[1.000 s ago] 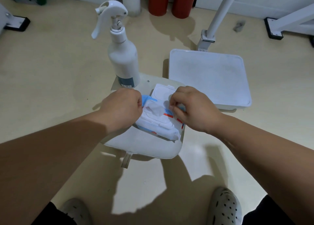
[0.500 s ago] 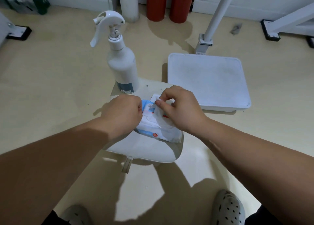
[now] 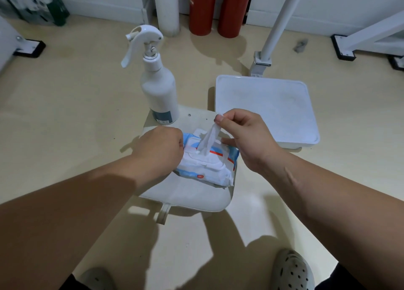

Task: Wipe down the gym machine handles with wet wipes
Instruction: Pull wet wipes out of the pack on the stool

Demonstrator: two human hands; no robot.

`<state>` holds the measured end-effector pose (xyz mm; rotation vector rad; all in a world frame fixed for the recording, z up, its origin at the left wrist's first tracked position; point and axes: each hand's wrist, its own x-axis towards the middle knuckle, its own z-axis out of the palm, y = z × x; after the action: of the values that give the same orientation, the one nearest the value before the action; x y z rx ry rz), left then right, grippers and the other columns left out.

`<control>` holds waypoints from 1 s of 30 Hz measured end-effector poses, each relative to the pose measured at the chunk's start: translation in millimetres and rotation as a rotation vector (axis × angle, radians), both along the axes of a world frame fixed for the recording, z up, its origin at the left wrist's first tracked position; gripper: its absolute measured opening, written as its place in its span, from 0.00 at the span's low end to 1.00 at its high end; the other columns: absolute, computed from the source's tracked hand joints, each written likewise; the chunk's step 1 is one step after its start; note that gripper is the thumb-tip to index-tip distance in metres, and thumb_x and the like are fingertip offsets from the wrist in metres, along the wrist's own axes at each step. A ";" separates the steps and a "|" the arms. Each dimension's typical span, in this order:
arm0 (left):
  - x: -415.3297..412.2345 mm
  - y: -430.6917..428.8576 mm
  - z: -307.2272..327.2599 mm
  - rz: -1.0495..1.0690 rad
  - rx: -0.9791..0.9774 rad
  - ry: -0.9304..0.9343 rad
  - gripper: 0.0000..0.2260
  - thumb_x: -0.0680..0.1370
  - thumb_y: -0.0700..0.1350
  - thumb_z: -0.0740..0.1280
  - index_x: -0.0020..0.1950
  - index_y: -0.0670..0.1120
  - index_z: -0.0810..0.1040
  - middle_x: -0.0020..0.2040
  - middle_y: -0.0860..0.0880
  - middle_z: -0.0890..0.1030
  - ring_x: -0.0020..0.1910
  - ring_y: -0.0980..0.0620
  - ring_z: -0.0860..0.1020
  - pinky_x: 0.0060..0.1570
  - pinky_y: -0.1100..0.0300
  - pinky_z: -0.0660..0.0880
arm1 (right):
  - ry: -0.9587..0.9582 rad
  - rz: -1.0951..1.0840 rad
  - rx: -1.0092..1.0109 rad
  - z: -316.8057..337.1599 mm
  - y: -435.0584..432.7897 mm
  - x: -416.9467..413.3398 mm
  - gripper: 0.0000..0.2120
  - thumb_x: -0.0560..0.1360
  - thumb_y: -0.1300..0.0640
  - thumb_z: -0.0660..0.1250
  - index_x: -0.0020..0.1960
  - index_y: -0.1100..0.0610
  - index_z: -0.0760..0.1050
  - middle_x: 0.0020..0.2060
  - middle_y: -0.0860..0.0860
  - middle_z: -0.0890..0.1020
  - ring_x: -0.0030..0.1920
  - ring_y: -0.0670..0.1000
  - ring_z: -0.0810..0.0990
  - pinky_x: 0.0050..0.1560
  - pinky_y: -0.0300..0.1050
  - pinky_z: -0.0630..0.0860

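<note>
A white and blue pack of wet wipes [image 3: 207,169] lies on a small white stool seat [image 3: 196,197] with its flap lid open. My left hand [image 3: 159,149] is curled on the pack's left end and holds it down. My right hand [image 3: 244,136] pinches a white wet wipe [image 3: 207,139] between thumb and forefinger; the wipe stretches up out of the pack's opening, its lower end still inside.
A white spray bottle [image 3: 158,86] stands at the stool's far left corner. A white square platform [image 3: 264,108] on a pole lies to the right. Two red cylinders [image 3: 216,7] and white machine frame feet [image 3: 343,46] stand by the far wall. My shoes [image 3: 290,270] are below.
My right hand has risen up and right from the pack's opening, drawing the wipe out into a long strip. My left hand stays pressed on the pack.
</note>
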<state>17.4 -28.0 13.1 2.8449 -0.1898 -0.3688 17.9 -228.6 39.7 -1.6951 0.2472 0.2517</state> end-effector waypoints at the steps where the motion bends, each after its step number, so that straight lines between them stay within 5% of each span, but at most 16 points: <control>1: -0.7 -0.5 1.1 -0.004 0.009 0.013 0.14 0.79 0.43 0.61 0.33 0.53 0.66 0.40 0.49 0.78 0.42 0.44 0.77 0.37 0.57 0.69 | -0.021 0.051 -0.071 -0.3 -1.3 -1.5 0.10 0.75 0.54 0.74 0.37 0.55 0.80 0.38 0.53 0.82 0.40 0.52 0.79 0.47 0.52 0.79; 6: -0.2 2.1 18.2 -0.023 -0.124 0.030 0.05 0.79 0.45 0.62 0.46 0.53 0.75 0.41 0.50 0.79 0.42 0.47 0.76 0.36 0.56 0.68 | -0.060 0.260 -0.423 1.1 5.1 -7.9 0.07 0.69 0.52 0.79 0.45 0.53 0.86 0.42 0.42 0.84 0.45 0.45 0.82 0.48 0.43 0.80; 8: -1.0 2.6 26.0 -0.031 -0.263 0.004 0.09 0.78 0.42 0.61 0.55 0.54 0.77 0.41 0.50 0.81 0.42 0.46 0.78 0.38 0.54 0.73 | -0.097 0.247 -0.484 0.9 9.8 -7.5 0.05 0.72 0.53 0.77 0.44 0.54 0.86 0.42 0.43 0.84 0.45 0.46 0.82 0.48 0.45 0.79; 11: -6.1 -0.5 30.8 -0.041 -0.333 -0.025 0.10 0.79 0.44 0.63 0.53 0.54 0.83 0.43 0.52 0.81 0.44 0.48 0.78 0.42 0.53 0.76 | -0.103 0.207 -0.407 -0.4 9.7 -4.9 0.06 0.75 0.56 0.74 0.41 0.57 0.84 0.40 0.51 0.85 0.42 0.48 0.82 0.46 0.48 0.78; 14: -11.5 -3.4 23.4 -0.095 -0.210 -0.057 0.10 0.76 0.56 0.70 0.53 0.54 0.84 0.44 0.55 0.78 0.44 0.51 0.77 0.43 0.56 0.73 | -0.029 0.164 -0.250 1.2 4.6 -2.3 0.08 0.77 0.58 0.72 0.39 0.59 0.83 0.37 0.56 0.83 0.36 0.48 0.78 0.40 0.47 0.75; 23: -6.8 -10.9 13.7 -0.132 -0.057 0.011 0.18 0.73 0.60 0.73 0.56 0.50 0.84 0.48 0.52 0.75 0.48 0.49 0.76 0.47 0.56 0.71 | 0.050 0.002 0.075 22.2 -3.8 6.9 0.14 0.82 0.54 0.64 0.38 0.51 0.76 0.40 0.49 0.82 0.45 0.48 0.80 0.48 0.53 0.73; 27: -8.0 -9.9 12.5 -0.138 -0.067 0.000 0.18 0.73 0.61 0.73 0.58 0.52 0.84 0.47 0.54 0.73 0.47 0.51 0.75 0.46 0.57 0.71 | -0.049 -0.128 0.044 38.3 -19.9 18.9 0.12 0.82 0.56 0.62 0.39 0.53 0.73 0.39 0.49 0.80 0.43 0.48 0.79 0.59 0.54 0.76; 30: -11.5 -7.2 10.8 -0.142 -0.116 -0.051 0.19 0.72 0.60 0.74 0.58 0.52 0.84 0.50 0.54 0.75 0.49 0.51 0.76 0.48 0.58 0.72 | -0.114 -0.133 -0.062 40.1 -30.0 20.8 0.12 0.78 0.58 0.61 0.36 0.58 0.67 0.37 0.55 0.72 0.41 0.53 0.75 0.48 0.52 0.76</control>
<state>6.0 -35.2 23.9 2.7353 -0.4108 -0.3029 38.7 -258.6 79.8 -1.7404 0.2836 0.0487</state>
